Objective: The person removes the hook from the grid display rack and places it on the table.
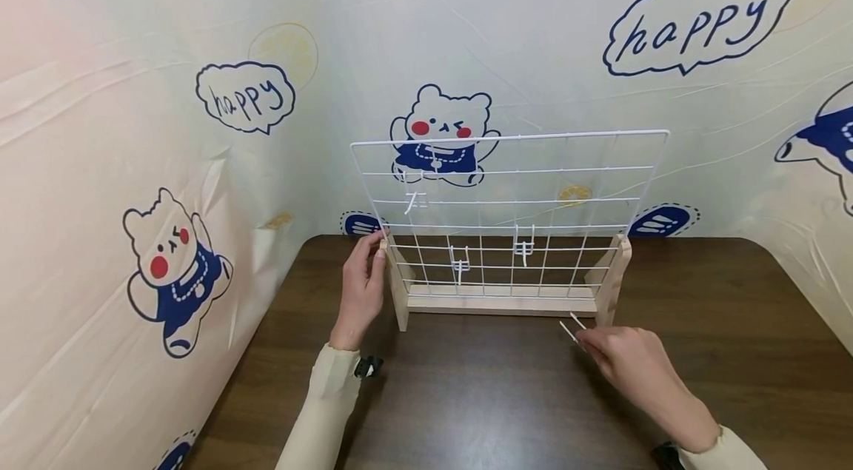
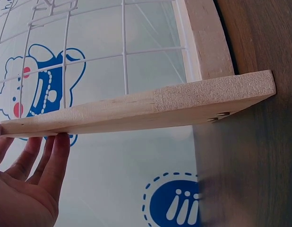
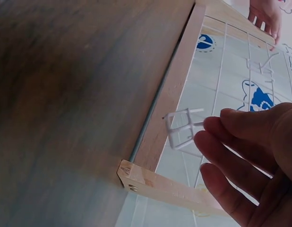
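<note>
A white wire grid (image 1: 509, 137) stands upright in a pale wooden stand (image 1: 500, 306). My left hand (image 1: 362, 289) grips the stand's left side panel (image 2: 136, 116) near its upper end, thumb on one face and fingers on the other. Between thumb and fingertips, my right hand (image 1: 633, 363) pinches a small white wire hook (image 3: 180, 128) in front of the stand's right end. On the grid hang three similar hooks: one at upper left (image 1: 415, 200), another lower left of the middle (image 1: 460, 265), and a third right of the middle (image 1: 524, 244).
The stand rests on a dark brown wooden table (image 1: 480, 381). A pale cloth (image 1: 533, 26) printed with cartoon bears and "happy" bubbles hangs behind and along the left side. The stand's right side panel (image 1: 613, 281) rises just beyond my right hand.
</note>
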{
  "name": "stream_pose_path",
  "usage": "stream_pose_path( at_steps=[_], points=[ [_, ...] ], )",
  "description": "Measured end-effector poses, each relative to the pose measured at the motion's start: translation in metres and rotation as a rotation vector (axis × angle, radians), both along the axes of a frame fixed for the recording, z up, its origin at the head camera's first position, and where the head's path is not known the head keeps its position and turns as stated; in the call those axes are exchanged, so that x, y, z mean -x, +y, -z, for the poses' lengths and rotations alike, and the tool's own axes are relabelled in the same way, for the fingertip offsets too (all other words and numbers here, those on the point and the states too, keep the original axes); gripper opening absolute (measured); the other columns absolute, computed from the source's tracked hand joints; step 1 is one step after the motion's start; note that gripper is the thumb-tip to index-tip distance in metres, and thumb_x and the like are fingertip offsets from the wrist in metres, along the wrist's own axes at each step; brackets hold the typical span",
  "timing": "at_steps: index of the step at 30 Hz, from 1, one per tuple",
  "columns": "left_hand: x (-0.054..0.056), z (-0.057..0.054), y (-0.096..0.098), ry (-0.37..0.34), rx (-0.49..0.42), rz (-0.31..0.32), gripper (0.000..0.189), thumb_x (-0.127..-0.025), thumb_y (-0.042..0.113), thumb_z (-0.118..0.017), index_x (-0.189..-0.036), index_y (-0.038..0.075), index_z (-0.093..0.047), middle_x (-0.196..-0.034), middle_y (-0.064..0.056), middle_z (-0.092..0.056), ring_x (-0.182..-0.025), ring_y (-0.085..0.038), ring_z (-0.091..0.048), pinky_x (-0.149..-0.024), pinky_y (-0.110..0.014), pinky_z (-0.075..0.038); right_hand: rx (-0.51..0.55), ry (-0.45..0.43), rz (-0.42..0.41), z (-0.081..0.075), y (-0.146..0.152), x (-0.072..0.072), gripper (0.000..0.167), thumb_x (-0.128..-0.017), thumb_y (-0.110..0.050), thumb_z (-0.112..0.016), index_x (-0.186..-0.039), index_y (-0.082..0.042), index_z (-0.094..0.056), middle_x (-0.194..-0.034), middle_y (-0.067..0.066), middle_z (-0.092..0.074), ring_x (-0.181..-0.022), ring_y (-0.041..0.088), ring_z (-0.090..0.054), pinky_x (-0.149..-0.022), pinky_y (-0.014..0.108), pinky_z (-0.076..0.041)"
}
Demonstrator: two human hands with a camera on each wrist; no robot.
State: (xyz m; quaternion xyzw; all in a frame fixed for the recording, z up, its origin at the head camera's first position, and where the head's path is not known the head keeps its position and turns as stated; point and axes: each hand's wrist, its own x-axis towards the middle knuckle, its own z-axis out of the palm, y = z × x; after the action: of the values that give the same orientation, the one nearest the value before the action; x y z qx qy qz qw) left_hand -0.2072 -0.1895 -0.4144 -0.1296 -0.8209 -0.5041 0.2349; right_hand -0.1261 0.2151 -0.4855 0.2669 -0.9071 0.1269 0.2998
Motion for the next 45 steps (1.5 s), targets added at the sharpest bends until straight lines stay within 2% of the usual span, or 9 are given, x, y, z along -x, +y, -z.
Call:
stream_pose_path(
  at_steps=[1,4,8,12,15,18,31,40,45],
  points=[
    [0.0,0.0,0.0,0.0,0.001,0.0,0.033,-0.109,0.006,-0.047,-0.139,0.002,-0.06,-0.136,-0.021,-0.064,-0.11,-0.032,-0.062,-0.085,-0.016,-0.046,-0.007,-0.013,0.006,0.0,0.0,-0.001,0.023,-0.071,-0.012,-0.089,-0.081,-0.026,-0.073,-0.063,-0.014,-0.067,-0.051,0.011,-0.06,-0.044,0.03,-0.039],
    [0.009,0.013,-0.006,0.018,0.016,-0.005,0.033,-0.11,0.008,-0.048,-0.139,0.004,-0.061,-0.134,-0.016,-0.066,-0.109,-0.026,-0.063,-0.083,-0.017,-0.047,-0.031,-0.047,0.021,0.001,0.0,-0.002,0.023,-0.073,-0.013,-0.089,-0.079,-0.027,-0.071,-0.062,-0.015,-0.065,-0.051,0.01,-0.059,-0.045,0.03,-0.039],
    [0.019,0.026,-0.011,0.033,0.024,-0.02,0.032,-0.109,0.008,-0.049,-0.139,0.004,-0.062,-0.133,-0.016,-0.066,-0.108,-0.026,-0.063,-0.081,-0.017,-0.046,-0.046,-0.09,0.032,0.002,-0.001,-0.002,0.021,-0.074,-0.014,-0.088,-0.078,-0.027,-0.072,-0.062,-0.015,-0.063,-0.052,0.01,-0.058,-0.045,0.031,-0.039],
    [0.011,0.014,-0.004,0.022,0.007,-0.017,0.032,-0.109,0.003,-0.048,-0.138,0.0,-0.061,-0.132,-0.021,-0.065,-0.108,-0.032,-0.062,-0.082,-0.016,-0.045,-0.055,-0.113,0.045,0.003,-0.001,-0.001,0.022,-0.075,-0.014,-0.087,-0.076,-0.027,-0.071,-0.06,-0.014,-0.061,-0.05,0.012,-0.056,-0.045,0.032,-0.038],
    [0.004,0.004,-0.001,0.022,0.003,-0.006,0.032,-0.109,0.004,-0.048,-0.137,-0.002,-0.061,-0.132,-0.021,-0.065,-0.109,-0.032,-0.063,-0.083,-0.017,-0.046,-0.063,-0.125,0.058,0.003,-0.002,0.0,0.023,-0.076,-0.013,-0.087,-0.074,-0.028,-0.069,-0.058,-0.013,-0.059,-0.049,0.012,-0.054,-0.045,0.032,-0.037],
    [0.001,0.0,0.0,0.02,0.003,-0.004,0.032,-0.109,0.005,-0.047,-0.137,-0.003,-0.06,-0.132,-0.021,-0.065,-0.109,-0.033,-0.063,-0.084,-0.016,-0.046,-0.075,-0.148,0.077,0.002,-0.001,-0.001,0.025,-0.076,-0.013,-0.087,-0.072,-0.028,-0.067,-0.056,-0.012,-0.058,-0.048,0.013,-0.053,-0.044,0.034,-0.036],
    [0.0,-0.001,0.001,0.019,-0.001,-0.005,0.032,-0.109,0.004,-0.047,-0.137,-0.003,-0.061,-0.132,-0.022,-0.065,-0.107,-0.031,-0.062,-0.081,-0.016,-0.044,-0.126,-0.214,0.112,-0.002,-0.007,-0.002,0.025,-0.079,-0.016,-0.087,-0.07,-0.024,-0.066,-0.052,-0.003,-0.056,-0.045,0.019,-0.051,-0.042,0.039,-0.037],
    [0.0,-0.001,0.001,0.01,-0.012,0.008,0.032,-0.109,0.003,-0.047,-0.138,-0.005,-0.059,-0.133,-0.023,-0.064,-0.106,-0.031,-0.061,-0.081,-0.014,-0.044,-0.175,-0.232,0.045,0.001,-0.008,-0.001,0.025,-0.071,-0.02,-0.093,-0.069,-0.026,-0.069,-0.054,-0.005,-0.059,-0.046,0.018,-0.054,-0.044,0.037,-0.04],
    [0.0,-0.001,0.001,0.007,-0.006,0.01,0.032,-0.109,0.004,-0.047,-0.138,-0.002,-0.06,-0.135,-0.023,-0.064,-0.108,-0.033,-0.062,-0.083,-0.013,-0.045,-0.202,-0.275,0.005,0.002,-0.007,-0.001,0.023,-0.073,-0.022,-0.092,-0.07,-0.027,-0.07,-0.056,-0.007,-0.061,-0.048,0.015,-0.056,-0.045,0.035,-0.041]
  ],
)
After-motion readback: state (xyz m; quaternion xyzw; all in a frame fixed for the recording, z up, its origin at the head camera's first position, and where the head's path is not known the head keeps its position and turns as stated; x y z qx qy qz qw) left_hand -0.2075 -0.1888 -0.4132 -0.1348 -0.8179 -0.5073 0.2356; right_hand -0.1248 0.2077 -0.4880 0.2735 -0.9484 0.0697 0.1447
